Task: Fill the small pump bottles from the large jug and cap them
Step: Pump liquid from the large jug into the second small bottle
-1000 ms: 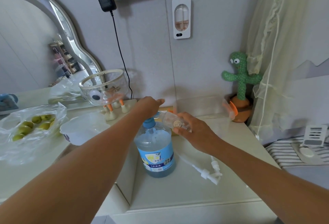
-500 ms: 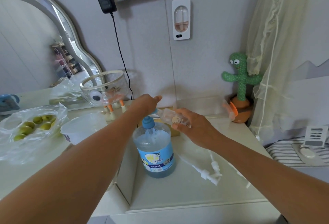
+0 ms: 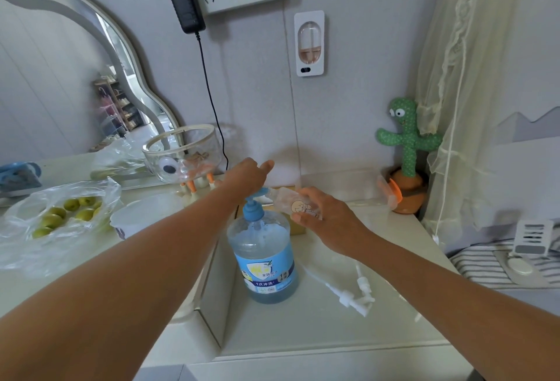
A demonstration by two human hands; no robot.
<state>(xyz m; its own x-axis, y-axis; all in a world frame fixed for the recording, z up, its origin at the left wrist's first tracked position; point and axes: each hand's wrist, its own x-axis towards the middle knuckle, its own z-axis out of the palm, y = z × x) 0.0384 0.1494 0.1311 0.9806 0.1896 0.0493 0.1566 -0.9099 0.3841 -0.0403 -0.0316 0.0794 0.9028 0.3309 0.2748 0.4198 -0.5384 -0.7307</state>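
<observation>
A large clear jug of blue liquid stands on the white tabletop, topped by a blue pump. My left hand rests on the pump head, thumb pointing right. My right hand grips a small clear bottle tilted on its side, its mouth against the pump's spout. Two white pump caps with long tubes lie on the table to the right of the jug.
A bag of green fruit and a white bowl lie on the left counter. A glass bowl on legs stands by the mirror. A cactus toy stands at the back right, with a clear container beside it.
The pump head has risen and my left hand with it; the camera view shifted slightly upward. My right hand keeps the small bottle at the spout.
</observation>
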